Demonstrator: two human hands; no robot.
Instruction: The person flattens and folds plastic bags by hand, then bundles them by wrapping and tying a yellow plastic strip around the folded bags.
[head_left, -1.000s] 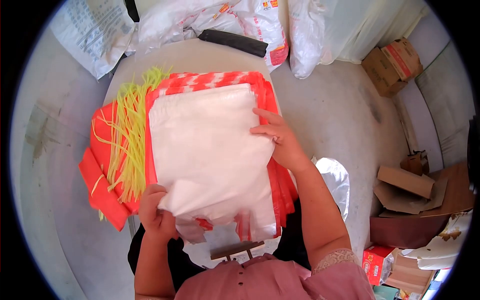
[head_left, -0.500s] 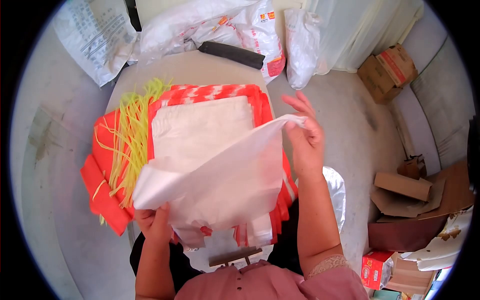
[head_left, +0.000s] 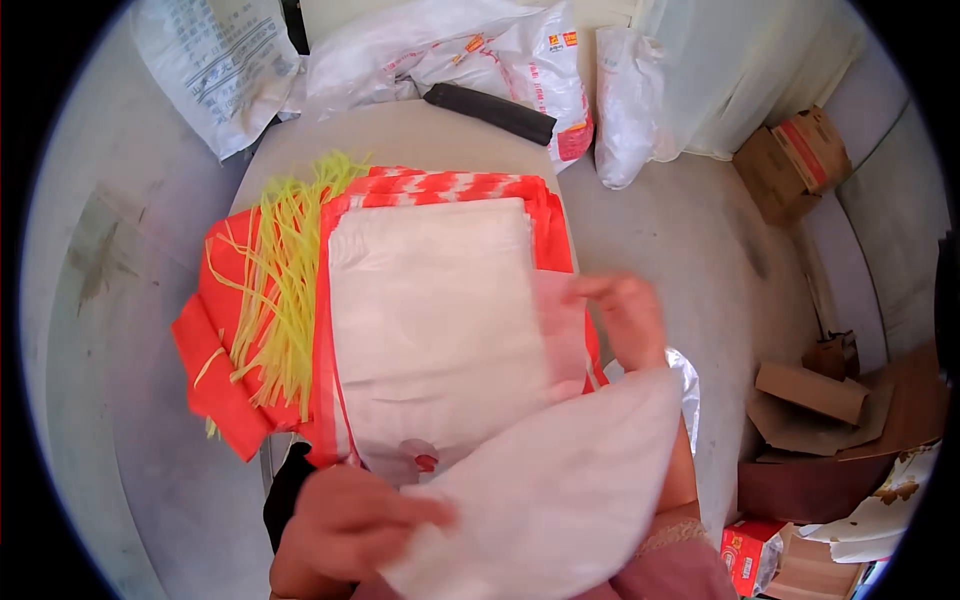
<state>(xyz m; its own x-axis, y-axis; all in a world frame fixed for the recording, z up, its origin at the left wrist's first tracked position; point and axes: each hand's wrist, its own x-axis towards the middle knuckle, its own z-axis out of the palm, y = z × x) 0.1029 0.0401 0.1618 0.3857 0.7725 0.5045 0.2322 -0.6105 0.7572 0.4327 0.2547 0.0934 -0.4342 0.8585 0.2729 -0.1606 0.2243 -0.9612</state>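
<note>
My left hand (head_left: 365, 520), smeared by motion, is closed on the near left edge of a thin white plastic bag (head_left: 555, 490). The bag billows over my lap and covers part of my right forearm. My right hand (head_left: 625, 315), also blurred, is at the right edge of the stack, its fingertips close to a translucent flap; whether they grip it I cannot tell. A stack of flat white bags (head_left: 430, 300), with a small red print near its front, lies on red-and-white folded bags (head_left: 450, 185).
Yellow strips (head_left: 285, 290) lie left of the stack over red cloth-like material (head_left: 225, 395). A black bar-shaped object (head_left: 490, 112) rests at the table's (head_left: 400, 140) far edge before white sacks (head_left: 540, 75). Cardboard boxes (head_left: 795, 165) stand on the floor at right.
The white plastic bag has come off the stack towards my lap. My left hand has moved down and towards me; my right hand has left the bag's upper corner and dropped lower.
</note>
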